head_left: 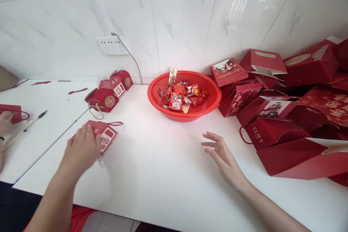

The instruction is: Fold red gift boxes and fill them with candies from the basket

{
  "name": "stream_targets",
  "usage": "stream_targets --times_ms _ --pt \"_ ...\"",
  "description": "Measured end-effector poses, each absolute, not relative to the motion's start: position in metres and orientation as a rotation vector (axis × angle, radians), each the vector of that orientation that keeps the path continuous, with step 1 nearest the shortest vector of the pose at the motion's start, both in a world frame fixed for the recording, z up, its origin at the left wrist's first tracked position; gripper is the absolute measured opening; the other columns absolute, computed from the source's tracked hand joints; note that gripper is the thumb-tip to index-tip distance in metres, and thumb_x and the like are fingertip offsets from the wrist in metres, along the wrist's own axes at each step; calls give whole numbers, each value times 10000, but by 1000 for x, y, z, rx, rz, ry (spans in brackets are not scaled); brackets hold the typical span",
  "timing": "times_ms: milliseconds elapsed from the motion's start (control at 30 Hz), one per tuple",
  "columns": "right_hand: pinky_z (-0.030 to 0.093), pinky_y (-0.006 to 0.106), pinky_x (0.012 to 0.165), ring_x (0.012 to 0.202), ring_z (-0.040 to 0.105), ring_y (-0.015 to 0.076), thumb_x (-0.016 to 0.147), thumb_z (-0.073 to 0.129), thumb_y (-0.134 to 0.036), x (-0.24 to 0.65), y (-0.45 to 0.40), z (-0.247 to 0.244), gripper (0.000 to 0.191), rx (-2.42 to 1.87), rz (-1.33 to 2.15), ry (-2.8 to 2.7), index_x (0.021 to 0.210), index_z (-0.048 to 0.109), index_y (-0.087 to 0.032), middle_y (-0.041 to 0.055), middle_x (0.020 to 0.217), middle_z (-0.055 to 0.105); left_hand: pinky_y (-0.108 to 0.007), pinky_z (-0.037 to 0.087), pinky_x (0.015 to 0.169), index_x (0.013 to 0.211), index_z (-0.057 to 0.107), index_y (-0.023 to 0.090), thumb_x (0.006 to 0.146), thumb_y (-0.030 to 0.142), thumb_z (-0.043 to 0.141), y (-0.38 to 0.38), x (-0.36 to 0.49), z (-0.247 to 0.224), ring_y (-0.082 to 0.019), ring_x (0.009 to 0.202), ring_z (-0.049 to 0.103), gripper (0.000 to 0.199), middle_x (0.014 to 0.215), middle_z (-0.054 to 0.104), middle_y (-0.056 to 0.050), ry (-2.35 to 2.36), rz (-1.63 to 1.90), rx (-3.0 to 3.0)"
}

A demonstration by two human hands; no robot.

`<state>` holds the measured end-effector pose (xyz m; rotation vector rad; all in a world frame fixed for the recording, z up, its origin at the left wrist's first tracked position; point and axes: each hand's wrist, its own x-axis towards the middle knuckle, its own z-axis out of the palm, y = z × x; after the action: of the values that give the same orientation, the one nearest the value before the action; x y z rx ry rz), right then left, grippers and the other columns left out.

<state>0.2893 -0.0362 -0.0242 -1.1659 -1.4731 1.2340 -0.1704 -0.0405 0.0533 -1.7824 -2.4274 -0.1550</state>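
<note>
My left hand (84,143) is closed over the top of a red gift box (109,138) with a white printed panel and a red cord loop. The box is at the left part of the white table (152,174); whether it touches the tabletop I cannot tell. My right hand (220,151) hovers over the table with its fingers apart and nothing in them. Between and beyond my hands stands a red plastic basket (185,116), holding several wrapped candies (176,100). The nearest thing to my right hand is the pile of red gift boxes (282,157).
Small finished-looking red boxes (106,99) stand by the tiled wall at the left. A wall socket (112,45) has a grey cable (130,56) hanging to the table. At far left, another person's hand (5,121) is near a red box, beside a pen (35,120).
</note>
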Motion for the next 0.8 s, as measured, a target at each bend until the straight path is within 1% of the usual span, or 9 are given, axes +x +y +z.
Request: stream_targets --times_ms 67,167,267,400,500,633,700,800 --pt "483 490 989 1180 575 244 989 486 -489 288 -36 -26 410 -1180 1264 -1485 1367 396 -357 76 1473 411 -680 207 1130 1499 214 -109 992 398 284 -24 -204 64 -476 1471 205 720 1582 209 -328 -2575 -66 -1699" --pt "497 479 965 1154 589 242 984 483 -503 285 -37 -25 412 -1205 1289 -1523 1358 395 -353 83 1460 425 -675 176 1138 1504 201 -89 1011 388 266 2 -233 75 -454 1484 176 689 1596 186 -307 -2602 -62 -1705" --pt "499 468 956 1138 596 238 984 478 -506 284 -37 -24 397 -1231 1280 -1564 1337 403 -341 85 1446 442 -670 146 1146 1508 177 -74 1027 393 252 25 -246 80 -440 1497 134 674 1604 157 -299 -2582 -71 -1770" --pt "505 454 934 1106 604 229 982 478 -509 285 -35 -24 393 -1238 1271 -1573 1327 401 -336 82 1436 452 -656 112 1158 1489 167 -95 1038 412 218 45 -250 82 -431 1498 122 681 1604 126 -312 -2551 -81 -1831" --pt "506 446 925 1088 609 226 979 483 -509 286 -33 -26 395 -1243 1267 -1570 1325 400 -337 80 1434 457 -681 136 1132 1453 195 -129 1038 410 207 54 -249 83 -455 1481 141 680 1585 149 -340 -2541 -100 -1800" --pt "511 435 921 1084 613 222 978 485 -500 285 -33 -27 391 -1252 1266 -1579 1322 400 -333 79 1435 465 -687 166 1114 1438 222 -139 1037 423 217 63 -249 85 -459 1463 181 691 1570 188 -350 -2526 -120 -1775" --pt "512 430 923 1086 615 219 980 481 -494 285 -34 -25 384 -1261 1265 -1596 1319 403 -330 78 1428 477 -682 163 1119 1467 222 -103 1031 439 258 65 -252 87 -450 1463 190 697 1582 201 -320 -2520 -123 -1781" --pt "510 429 935 1073 622 216 984 472 -488 284 -37 -23 373 -1285 1255 -1636 1313 416 -321 79 1324 564 -665 156 1137 1523 234 14 1030 480 269 63 -256 90 -418 1475 189 679 1613 212 -237 -2493 -133 -1810"
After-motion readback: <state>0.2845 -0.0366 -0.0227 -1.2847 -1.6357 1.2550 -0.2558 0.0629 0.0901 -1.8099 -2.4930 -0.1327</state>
